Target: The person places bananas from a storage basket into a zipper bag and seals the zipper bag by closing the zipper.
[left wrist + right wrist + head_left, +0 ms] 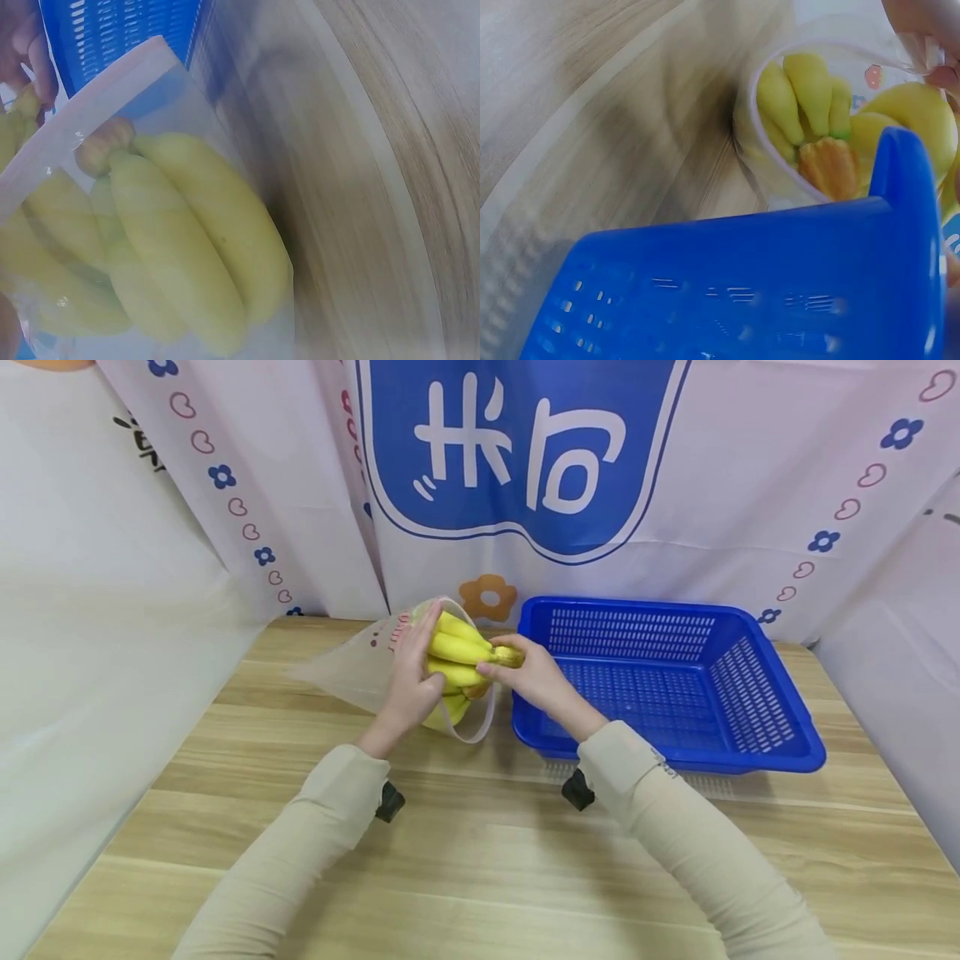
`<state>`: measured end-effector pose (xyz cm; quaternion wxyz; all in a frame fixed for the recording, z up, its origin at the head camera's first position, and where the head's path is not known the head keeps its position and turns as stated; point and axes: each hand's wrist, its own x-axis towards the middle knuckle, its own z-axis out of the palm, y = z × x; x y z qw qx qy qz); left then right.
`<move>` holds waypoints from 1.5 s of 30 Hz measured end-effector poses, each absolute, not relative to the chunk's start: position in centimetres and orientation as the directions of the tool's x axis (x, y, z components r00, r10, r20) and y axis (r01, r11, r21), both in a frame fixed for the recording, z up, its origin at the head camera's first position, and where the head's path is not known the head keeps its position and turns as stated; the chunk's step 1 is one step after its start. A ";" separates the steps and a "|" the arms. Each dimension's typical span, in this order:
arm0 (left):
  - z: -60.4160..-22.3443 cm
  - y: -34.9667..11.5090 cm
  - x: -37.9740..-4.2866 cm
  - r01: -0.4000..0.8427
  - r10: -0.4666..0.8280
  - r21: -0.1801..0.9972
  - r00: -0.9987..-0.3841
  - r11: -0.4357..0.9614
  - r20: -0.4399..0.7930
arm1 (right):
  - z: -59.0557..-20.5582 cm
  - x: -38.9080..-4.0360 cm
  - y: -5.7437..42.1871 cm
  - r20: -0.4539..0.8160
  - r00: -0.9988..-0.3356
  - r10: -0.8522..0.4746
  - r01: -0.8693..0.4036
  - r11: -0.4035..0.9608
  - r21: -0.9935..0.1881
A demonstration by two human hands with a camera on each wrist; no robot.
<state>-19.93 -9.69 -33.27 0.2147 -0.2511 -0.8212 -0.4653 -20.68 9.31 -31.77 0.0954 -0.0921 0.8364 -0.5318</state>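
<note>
A clear printed plastic bag (341,670) lies on its side, its mouth facing right. One bunch of bananas (459,647) sits at the mouth, and my right hand (542,681) pinches it by the stem end. Deeper in the bag is another bunch (187,225), seen through the plastic in the left wrist view. My left hand (412,681) holds the bag's rim at the upper side, its thumb against the bananas. Part of that hand shows at the right wrist view's upper right corner, by the bag's rim.
A blue perforated plastic basket (637,755) stands right of the bag, close by my right hand. The wood-grain table (480,877) runs back to a white printed cloth (720,493) behind. White cloth also hangs at the left and right sides.
</note>
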 end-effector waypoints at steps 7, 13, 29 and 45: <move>-33.3 -10.3 -20.0 0.598 0.156 0.669 -0.785 0.440 0.600 | -32.1 -21.0 9.2 -0.071 -0.978 -0.194 0.024 0.231 -0.973; -33.3 -10.4 -19.8 0.594 0.144 0.658 -0.783 0.464 0.605 | -32.3 -20.9 8.9 -0.038 -0.988 -0.146 -0.002 0.268 -0.963; -32.9 -9.9 -19.5 0.533 0.107 0.674 -0.818 0.510 0.566 | -32.5 -21.0 8.2 -0.021 -1.000 0.002 0.021 0.313 -0.949; -32.8 -9.5 -19.6 0.552 0.100 0.610 -0.782 0.569 0.615 | -32.2 -20.8 7.4 0.050 -0.999 0.014 -0.045 0.265 -0.963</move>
